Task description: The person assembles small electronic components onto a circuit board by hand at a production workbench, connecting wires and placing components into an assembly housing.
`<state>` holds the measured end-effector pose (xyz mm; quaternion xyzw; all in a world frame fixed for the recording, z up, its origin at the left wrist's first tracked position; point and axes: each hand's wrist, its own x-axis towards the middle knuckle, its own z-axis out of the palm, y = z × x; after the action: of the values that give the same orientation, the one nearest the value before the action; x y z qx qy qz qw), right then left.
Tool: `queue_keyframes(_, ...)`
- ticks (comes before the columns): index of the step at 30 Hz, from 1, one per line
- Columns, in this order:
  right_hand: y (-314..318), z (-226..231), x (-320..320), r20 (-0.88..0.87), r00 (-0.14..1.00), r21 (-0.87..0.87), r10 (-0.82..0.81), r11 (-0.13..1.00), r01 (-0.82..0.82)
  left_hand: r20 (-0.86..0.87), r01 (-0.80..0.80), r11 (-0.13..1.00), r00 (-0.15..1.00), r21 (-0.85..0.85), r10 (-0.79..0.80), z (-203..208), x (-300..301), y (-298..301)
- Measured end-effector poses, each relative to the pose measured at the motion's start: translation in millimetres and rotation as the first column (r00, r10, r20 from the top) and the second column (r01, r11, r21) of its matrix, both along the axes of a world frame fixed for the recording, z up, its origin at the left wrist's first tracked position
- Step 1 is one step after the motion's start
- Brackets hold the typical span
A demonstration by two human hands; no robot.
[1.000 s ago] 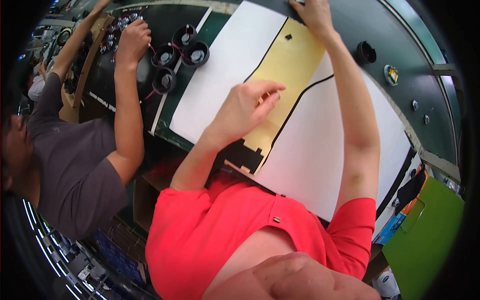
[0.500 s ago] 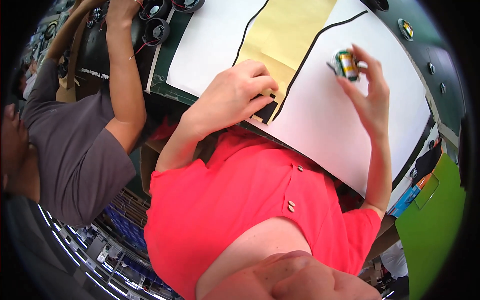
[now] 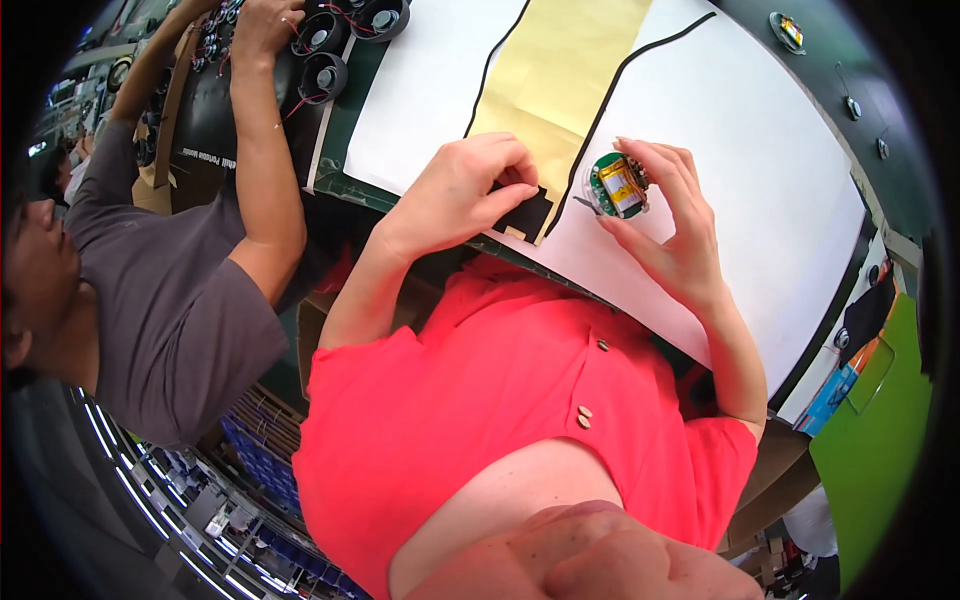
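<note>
My right hand (image 3: 680, 225) holds a round green circuit board (image 3: 617, 187) by its edge, thumb and fingers on either side. A yellow battery (image 3: 620, 186) lies on the board's face, and a dark wire end sticks out toward the left. My left hand (image 3: 465, 190) is closed in a pinch at the near end of a yellow paper strip (image 3: 555, 75), over a black rectangular patch (image 3: 528, 218). Whatever sits between those fingertips is too small to make out. A small tan piece (image 3: 515, 234) shows at the patch's near edge.
White sheet (image 3: 740, 130) covers the table, crossed by black strips (image 3: 615, 85) beside the yellow paper. Round black speaker housings (image 3: 322, 78) stand at the far left, near a co-worker's arm (image 3: 262, 150). Another battery board (image 3: 787, 33) and small wired parts (image 3: 851, 107) lie far right.
My right hand has brought the circuit board left and nearer, toward the black patch, with the battery face turned more into view. My left hand stays by the patch, having shifted slightly left.
</note>
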<state>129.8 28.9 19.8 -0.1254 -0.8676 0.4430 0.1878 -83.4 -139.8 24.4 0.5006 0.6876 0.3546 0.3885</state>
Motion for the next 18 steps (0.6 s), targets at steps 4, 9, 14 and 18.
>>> queue_keyframes(4, 3.7, -6.6, 2.2, 0.023, 0.999, -0.051, -0.03, 0.998, 0.031, 0.24, -0.06, 0.994, 0.967, -0.096, 0.082, -1.5, -8.0, -1.8)
queue_keyframes(9, 13.6, -6.0, 3.1, 0.004, 0.998, -0.049, -0.063, 0.997, 0.063, -0.167, 0.096, 0.995, 0.982, 0.033, -0.089, 1.2, 0.4, 3.4)
queue_keyframes(14, 10.4, -9.4, 6.8, 0.027, 0.997, -0.117, -0.078, 0.99, 0.081, -0.064, 0.028, 0.998, 0.997, -0.064, -0.032, 8.0, -0.6, 11.5)
queue_keyframes(18, 14.0, -7.3, 4.8, -0.006, 0.995, -0.117, -0.103, 0.988, 0.101, 0.103, -0.05, 0.982, 0.992, -0.184, 0.07, 5.5, -9.7, 17.9)
